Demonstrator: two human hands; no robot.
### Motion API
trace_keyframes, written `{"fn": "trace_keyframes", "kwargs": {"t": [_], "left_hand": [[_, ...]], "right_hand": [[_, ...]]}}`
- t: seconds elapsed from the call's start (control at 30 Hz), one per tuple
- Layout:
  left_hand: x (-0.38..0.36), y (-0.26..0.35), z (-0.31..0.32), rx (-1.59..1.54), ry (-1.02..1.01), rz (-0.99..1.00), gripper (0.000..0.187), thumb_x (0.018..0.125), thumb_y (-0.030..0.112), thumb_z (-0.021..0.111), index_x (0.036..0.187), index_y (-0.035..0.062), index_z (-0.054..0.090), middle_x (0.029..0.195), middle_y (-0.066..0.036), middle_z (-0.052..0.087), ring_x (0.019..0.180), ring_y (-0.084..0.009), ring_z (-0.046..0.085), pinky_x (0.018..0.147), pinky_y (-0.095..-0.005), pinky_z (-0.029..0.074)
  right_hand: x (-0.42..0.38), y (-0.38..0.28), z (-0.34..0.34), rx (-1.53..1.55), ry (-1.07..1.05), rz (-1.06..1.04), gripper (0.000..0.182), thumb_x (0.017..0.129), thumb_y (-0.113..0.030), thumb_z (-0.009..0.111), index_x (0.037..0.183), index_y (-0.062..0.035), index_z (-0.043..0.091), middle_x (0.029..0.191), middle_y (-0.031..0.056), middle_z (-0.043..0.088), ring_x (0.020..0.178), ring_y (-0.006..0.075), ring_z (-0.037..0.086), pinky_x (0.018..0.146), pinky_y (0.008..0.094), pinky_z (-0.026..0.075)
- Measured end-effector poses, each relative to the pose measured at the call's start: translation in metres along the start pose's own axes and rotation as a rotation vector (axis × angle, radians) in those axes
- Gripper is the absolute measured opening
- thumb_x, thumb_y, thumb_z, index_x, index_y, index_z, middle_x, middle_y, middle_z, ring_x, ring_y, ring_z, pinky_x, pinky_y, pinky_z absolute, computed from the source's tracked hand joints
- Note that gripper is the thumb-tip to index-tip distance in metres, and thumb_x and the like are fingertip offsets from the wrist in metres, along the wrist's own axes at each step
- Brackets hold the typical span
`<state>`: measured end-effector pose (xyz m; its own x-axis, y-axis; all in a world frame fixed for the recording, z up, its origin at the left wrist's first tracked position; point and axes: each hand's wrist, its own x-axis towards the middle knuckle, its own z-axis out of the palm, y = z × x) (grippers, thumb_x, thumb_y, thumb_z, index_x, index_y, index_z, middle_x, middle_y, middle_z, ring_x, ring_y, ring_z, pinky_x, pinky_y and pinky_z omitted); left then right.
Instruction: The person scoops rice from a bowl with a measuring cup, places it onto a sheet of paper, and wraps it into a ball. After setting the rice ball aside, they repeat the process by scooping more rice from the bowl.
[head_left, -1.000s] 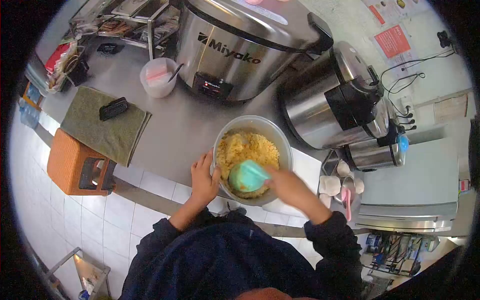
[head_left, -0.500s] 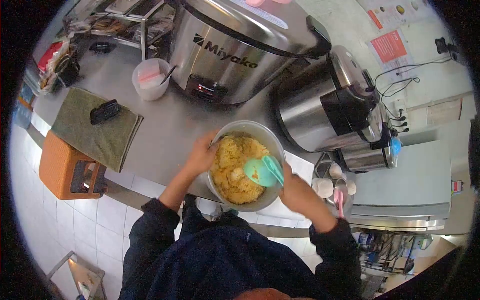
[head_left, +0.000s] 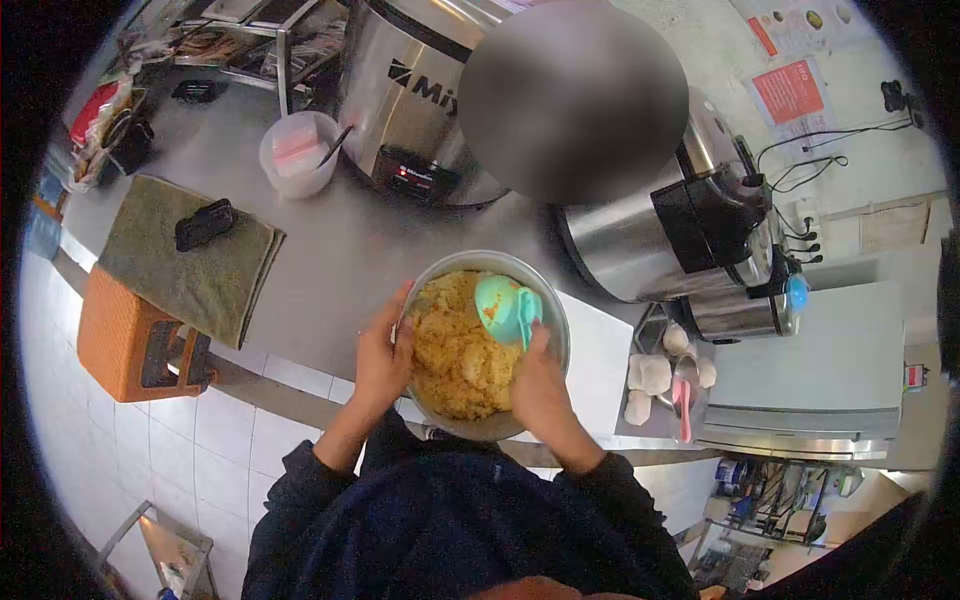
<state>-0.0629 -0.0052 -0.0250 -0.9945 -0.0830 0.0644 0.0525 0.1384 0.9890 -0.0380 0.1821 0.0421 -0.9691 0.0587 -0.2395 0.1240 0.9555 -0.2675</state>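
Our right hand [head_left: 541, 385] has drawn in, gripping the turquoise plastic rice paddle [head_left: 503, 308] over the yellow rice; our left hand [head_left: 383, 358] still clasps the round metal bowl [head_left: 553, 310], so mixing continues.

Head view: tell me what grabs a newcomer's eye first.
The metal bowl heaped with yellow rice sits mid-counter, the left hand on its rim and the right hand working a turquoise rice paddle in it. Behind stand a big steel rice cooker and, right of it, a second steel cooker.
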Motion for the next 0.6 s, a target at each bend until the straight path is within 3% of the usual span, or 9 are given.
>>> {"fn": "trace_keyframes", "kwargs": {"t": [0.1,0.2,0.3,0.43,0.53,0.6], "left_hand": [[-0.006,0.004,0.001,0.097,-0.005,0.026,0.042,0.079,0.002,0.041,0.121,0.0064,0.043,0.108,-0.022,0.052,0.103,-0.0341,0.05,0.087,-0.0348,0.038],[-0.004,-0.003,0.007,0.077,0.059,0.044,0.041,0.08,0.001,0.041,0.12,0.0063,0.044,0.109,-0.022,0.051,0.103,-0.0353,0.049,0.086,-0.036,0.039],[-0.004,-0.01,0.015,0.059,0.137,0.067,0.04,0.08,0.001,0.041,0.12,0.006,0.044,0.108,-0.022,0.052,0.101,-0.0354,0.051,0.085,-0.0371,0.039],[-0.003,-0.002,0.017,0.0,0.172,0.042,0.037,0.082,0.003,0.04,0.118,0.0048,0.045,0.105,-0.022,0.054,0.099,-0.0352,0.052,0.084,-0.0375,0.04],[-0.003,0.001,0.012,0.055,0.141,0.06,0.036,0.082,0.003,0.04,0.117,0.0038,0.046,0.104,-0.022,0.054,0.098,-0.0351,0.053,0.084,-0.0373,0.04],[-0.003,0.013,0.006,0.094,0.116,0.042,0.036,0.082,0.003,0.04,0.117,0.0034,0.046,0.104,-0.023,0.054,0.097,-0.0351,0.053,0.085,-0.0368,0.04]], "right_hand": [[0.036,0.001,0.01,0.169,-0.146,0.095,0.043,0.077,-0.004,0.041,0.116,0.0027,0.023,0.083,0.0312,0.052,0.077,0.0442,0.053,0.068,0.0493,0.04],[0.06,-0.014,0.015,0.128,-0.227,0.01,0.034,0.079,-0.006,0.04,0.11,-0.0006,0.03,0.079,0.0281,0.054,0.074,0.0427,0.054,0.067,0.0497,0.04],[0.057,-0.031,0.018,0.08,-0.306,-0.215,0.032,0.08,-0.009,0.04,0.11,-0.0005,0.031,0.079,0.0276,0.054,0.074,0.042,0.054,0.064,0.0483,0.041],[0.015,-0.047,-0.011,-0.251,-0.408,-0.357,0.049,0.078,-0.008,0.043,0.123,-0.0021,0.025,0.081,0.0259,0.054,0.071,0.0381,0.057,0.06,0.0446,0.045],[-0.024,-0.042,-0.039,-0.334,-0.353,-0.482,0.057,0.073,-0.004,0.045,0.127,-0.0054,0.026,0.085,0.0243,0.051,0.068,0.0355,0.057,0.058,0.043,0.046],[-0.046,-0.035,-0.053,-0.338,-0.373,-0.407,0.05,0.076,-0.007,0.041,0.125,-0.0085,0.03,0.083,0.0236,0.051,0.063,0.0347,0.058,0.055,0.0419,0.048]]}}
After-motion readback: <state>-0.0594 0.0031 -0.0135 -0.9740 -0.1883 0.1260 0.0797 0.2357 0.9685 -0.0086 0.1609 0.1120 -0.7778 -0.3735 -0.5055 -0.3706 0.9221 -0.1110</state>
